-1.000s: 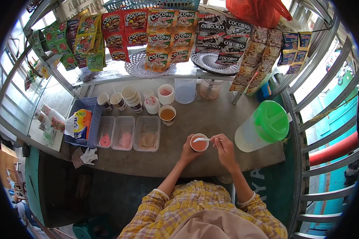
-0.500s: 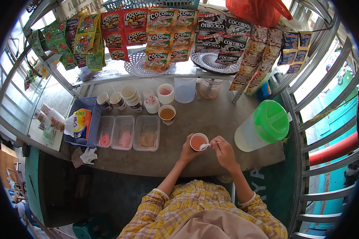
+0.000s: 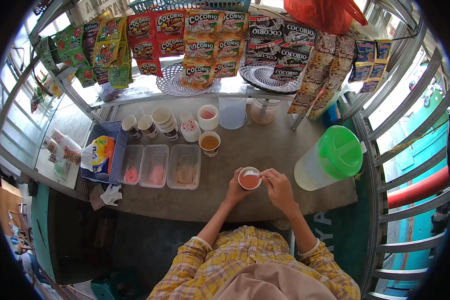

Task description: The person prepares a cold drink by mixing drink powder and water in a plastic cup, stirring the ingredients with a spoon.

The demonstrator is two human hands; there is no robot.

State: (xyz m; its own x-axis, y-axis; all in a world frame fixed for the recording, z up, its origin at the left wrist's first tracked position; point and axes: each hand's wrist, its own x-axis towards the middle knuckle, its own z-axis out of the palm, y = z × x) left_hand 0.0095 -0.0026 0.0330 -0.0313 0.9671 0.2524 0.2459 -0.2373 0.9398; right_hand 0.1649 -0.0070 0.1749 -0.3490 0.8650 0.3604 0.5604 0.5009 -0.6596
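Note:
My left hand (image 3: 236,189) is wrapped around the side of a paper cup (image 3: 249,181) that holds a pinkish-orange drink. Pinched in the fingers of my right hand (image 3: 279,189) is a white spoon (image 3: 251,173), its bowl at the cup's far inner side. The cup is close to the table's front edge; whether its base touches the tabletop is hidden. Beyond it stands another paper cup (image 3: 209,143) with an amber drink. To the left are three clear plastic tubs, one with brownish powder (image 3: 185,172) and two with pink powder.
A large clear pitcher with a green lid (image 3: 337,152) stands at the right. Stacked paper cups (image 3: 164,121) line the back left, beside a blue basket (image 3: 116,150). Strips of drink sachets (image 3: 202,45) hang across the back. Metal bars (image 3: 410,200) flank the right side.
The spoon has shifted from the cup's right rim toward its far inner side, and my right hand has tilted and moved slightly with it. My left hand and the cup have barely moved.

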